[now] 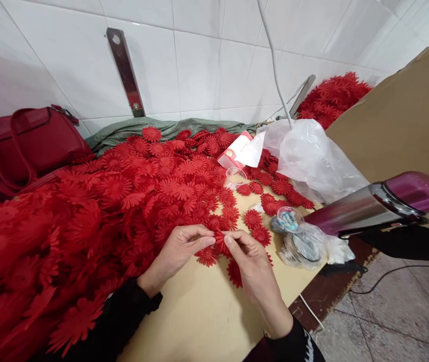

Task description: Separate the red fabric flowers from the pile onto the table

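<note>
Both hands meet low over the tan tabletop (199, 311), the left hand (179, 250) and right hand (252, 264) pinching one red fabric flower (220, 240) between thumbs and fingertips. A huge heap of red flowers (105, 201) spreads left of and beyond them. A cardboard box (399, 115) stands beyond the right hand, and a red handbag (29, 143) sits far left. A crumpled plastic bag (312, 156) lies beyond the right hand, with a purple-handled tool (380, 203) just to its right.

Left hand (179, 251), right hand (250, 259), fingertips pinched, nearly touching
</note>
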`<state>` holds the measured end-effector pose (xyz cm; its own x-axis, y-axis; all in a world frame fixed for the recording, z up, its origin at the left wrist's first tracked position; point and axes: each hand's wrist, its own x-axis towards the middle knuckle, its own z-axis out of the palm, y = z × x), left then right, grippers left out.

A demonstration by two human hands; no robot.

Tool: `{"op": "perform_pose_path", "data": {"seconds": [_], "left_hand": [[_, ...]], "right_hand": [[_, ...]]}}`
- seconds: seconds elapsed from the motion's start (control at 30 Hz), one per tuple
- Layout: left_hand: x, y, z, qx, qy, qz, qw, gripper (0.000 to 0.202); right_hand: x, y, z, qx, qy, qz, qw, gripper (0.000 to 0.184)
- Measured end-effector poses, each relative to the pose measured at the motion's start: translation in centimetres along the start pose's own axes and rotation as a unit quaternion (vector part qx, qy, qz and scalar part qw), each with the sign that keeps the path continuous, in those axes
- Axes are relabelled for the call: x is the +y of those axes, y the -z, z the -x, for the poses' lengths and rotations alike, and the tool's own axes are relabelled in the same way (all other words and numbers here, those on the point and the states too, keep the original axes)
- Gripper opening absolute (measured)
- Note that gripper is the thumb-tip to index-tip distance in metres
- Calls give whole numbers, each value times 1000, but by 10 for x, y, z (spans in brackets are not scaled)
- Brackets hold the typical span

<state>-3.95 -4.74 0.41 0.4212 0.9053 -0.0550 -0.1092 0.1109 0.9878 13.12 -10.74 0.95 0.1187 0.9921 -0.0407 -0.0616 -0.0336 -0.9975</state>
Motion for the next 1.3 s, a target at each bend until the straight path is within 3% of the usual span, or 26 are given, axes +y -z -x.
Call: {"op": "perform_pose_path", "data": {"seconds": [0.13,0.2,0.37,0.7,1.0,1.3], "left_hand": [[-2,-3,-1,24,1,-5,1000,19],[-2,-4,0,25,2,-2,1000,19],[1,-7,2,20,5,22,1000,25],[1,-8,0,55,-29,-42,997,20],[-4,-9,3,34,-35,-22,999,19],[-3,-11,3,27,-30,-7,999,24]], "right_hand": [[-3,-3,2,109,139,144,974,18],[-3,-5,4,118,168,173,963,12],[-1,-7,5,73,137,154,976,13],[-1,-17,4,81,147,170,971,9],[-3,-15,2,91,146,189,967,8],[0,-7,-1,92,259,294,915,10]]}}
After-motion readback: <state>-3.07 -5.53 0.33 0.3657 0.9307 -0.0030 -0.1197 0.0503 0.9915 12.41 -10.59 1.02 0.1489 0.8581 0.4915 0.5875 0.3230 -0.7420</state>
